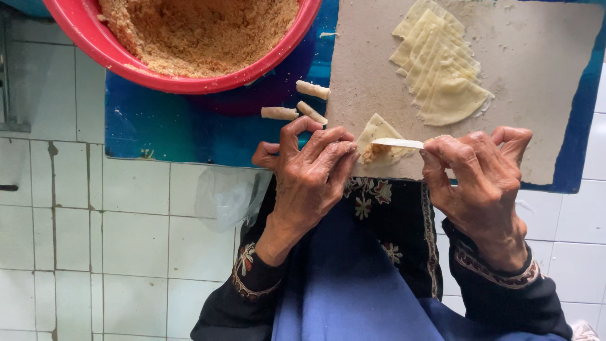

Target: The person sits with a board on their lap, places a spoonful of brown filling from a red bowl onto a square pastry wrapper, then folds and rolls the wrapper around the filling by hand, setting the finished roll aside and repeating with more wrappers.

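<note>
Item: thin dough triangle (377, 140) with crumb filling, on floured board (536, 95); looks light, soft, tearable. Left hand (309, 173) fingers pinch its edge; right hand (483, 180) fingers grip a white spatula (399, 143). Best held by the unfilled margins.

A bowl (88, 38) of crumbly filling (199, 28) stands on the far left of a low table (189, 132); a board (543, 82) lies to its right. Between them, near the table's front edge, lie three rolled pieces (295, 104). A stack of pastry triangles (439, 66) rests on the board, and nearer its front edge lies one pastry sheet (377, 145) with filling on it, between the left hand (309, 173) and the right hand (480, 180).
</note>
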`<action>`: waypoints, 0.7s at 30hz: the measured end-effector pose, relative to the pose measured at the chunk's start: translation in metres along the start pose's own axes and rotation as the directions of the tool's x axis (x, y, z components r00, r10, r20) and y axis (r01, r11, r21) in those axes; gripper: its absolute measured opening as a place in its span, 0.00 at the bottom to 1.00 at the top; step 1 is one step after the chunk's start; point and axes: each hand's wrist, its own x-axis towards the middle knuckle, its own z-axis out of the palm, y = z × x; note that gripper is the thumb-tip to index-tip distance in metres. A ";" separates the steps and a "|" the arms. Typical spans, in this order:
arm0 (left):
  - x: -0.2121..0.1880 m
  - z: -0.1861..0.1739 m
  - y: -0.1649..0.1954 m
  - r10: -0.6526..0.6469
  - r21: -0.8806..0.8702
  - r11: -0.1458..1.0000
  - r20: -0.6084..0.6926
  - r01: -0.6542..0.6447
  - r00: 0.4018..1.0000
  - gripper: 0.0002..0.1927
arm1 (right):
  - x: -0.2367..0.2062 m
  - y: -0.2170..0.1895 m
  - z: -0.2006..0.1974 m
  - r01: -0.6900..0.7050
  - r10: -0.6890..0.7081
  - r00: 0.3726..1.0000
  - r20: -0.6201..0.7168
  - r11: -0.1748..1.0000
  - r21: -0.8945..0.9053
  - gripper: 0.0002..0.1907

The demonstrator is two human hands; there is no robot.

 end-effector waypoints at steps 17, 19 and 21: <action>0.004 -0.017 -0.001 0.005 -0.028 1.000 0.157 -0.001 0.988 0.24 | -0.031 -0.004 0.014 -0.258 0.254 0.966 0.050 0.931 0.257 0.13; 0.005 -0.017 -0.001 0.002 -0.040 0.999 0.168 0.005 0.986 0.25 | -0.030 -0.007 0.017 -0.198 0.196 0.980 0.031 0.948 0.251 0.14; 0.005 -0.018 -0.002 0.004 -0.053 0.999 0.175 0.005 0.985 0.26 | -0.028 -0.010 0.021 -0.156 0.159 0.987 0.004 0.959 0.236 0.14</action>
